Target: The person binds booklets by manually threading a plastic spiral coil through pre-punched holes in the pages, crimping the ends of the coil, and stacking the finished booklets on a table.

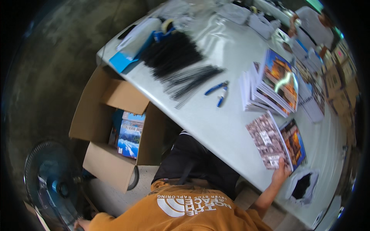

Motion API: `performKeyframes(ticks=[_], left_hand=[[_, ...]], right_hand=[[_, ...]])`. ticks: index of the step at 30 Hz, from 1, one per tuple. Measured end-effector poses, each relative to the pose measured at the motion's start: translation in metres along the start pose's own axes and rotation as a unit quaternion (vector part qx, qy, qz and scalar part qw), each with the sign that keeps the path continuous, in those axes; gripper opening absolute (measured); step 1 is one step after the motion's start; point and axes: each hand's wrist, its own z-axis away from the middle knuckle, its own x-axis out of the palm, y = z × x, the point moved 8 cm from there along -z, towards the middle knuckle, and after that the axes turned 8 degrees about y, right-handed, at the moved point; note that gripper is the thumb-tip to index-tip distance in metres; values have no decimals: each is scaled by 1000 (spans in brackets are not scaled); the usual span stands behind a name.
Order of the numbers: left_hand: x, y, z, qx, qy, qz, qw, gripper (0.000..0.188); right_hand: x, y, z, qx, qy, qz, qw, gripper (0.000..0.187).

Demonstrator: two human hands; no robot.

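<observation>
My right hand (280, 174) grips the lower corner of a booklet (266, 139) with a brownish, photo-patterned cover, its thumb on top. Beside this one, partly beneath it, lies another booklet (294, 143) with a dark, orange-lit cover. Farther back stands an uneven stack of similar booklets (278, 79), the top cover glossy with glare. At the lower left edge, my left hand (81, 223) is near the standing fan; its fingers are too small and cut off to read. Blue-handled pliers (219, 92) lie spread on the table, apart from both hands.
Black wire binding coils (192, 82) lie on the white table (200, 127). A blue tape dispenser (163, 34) stands at the back left. An open cardboard box (92, 104) holding books is by the table's edge, near a fan (50, 184). A person (314, 29) is at the far right.
</observation>
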Motion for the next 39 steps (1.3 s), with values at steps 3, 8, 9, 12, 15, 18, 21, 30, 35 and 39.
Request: performKeyframes(ticks=[3,8,9,12,15,18,21,30,35,39], left_hand=[[13,-1,39,50,-24,-79,995,67],[21,7,91,106,-40,-146,983,64],[20,9,100,114,-39,-155,980,64],[10,20,117,140,-24,-173,975,62],[-5,30,137,164,4,-194,967,61],[-27,49,167,178,81,-219,956,59],[-30,75,233,245,147,-229,931,58],[45,59,716,510,-671,55,536,26],[62,25,855,638,-666,13,387,36],[70,-5,883,619,-678,-23,395,33]], right_hand=[[13,-16,-3,-47,-28,13,998,31],[37,-39,-3,-72,-35,-38,996,30],[41,-38,-2,-54,-45,-44,997,29],[55,-40,1,-46,-80,-89,992,24],[66,-58,2,-71,-119,-78,987,21],[71,-59,2,-86,-145,-112,979,22],[76,-62,1,-94,-172,-124,973,23],[80,-71,1,-137,-215,-109,961,34],[87,-77,4,-136,-222,-102,960,33],[85,-78,4,-138,-194,-85,967,26]])
